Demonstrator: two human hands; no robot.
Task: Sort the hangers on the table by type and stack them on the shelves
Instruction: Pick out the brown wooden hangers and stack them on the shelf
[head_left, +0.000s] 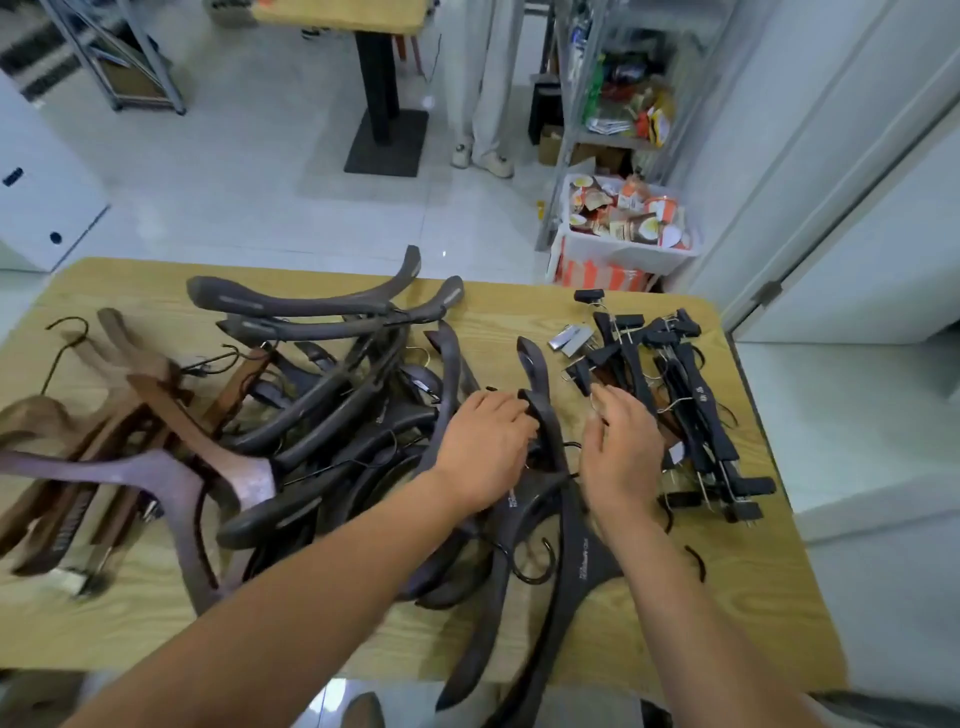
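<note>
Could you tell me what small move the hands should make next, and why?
Probably lift the dark hanger free. The left hand grips it, it lies between the dark pile and the clip hangers, and hooks curl by its lower part, so a slow lift seems safest.

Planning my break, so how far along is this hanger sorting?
Done: rough groups on the table, brown wooden hangers left, dark coat hangers middle, black clip hangers right. In hand: the left hand grips one dark hanger; the right hand hovers beside it. Left: no hangers show on the wire shelf yet.
</note>
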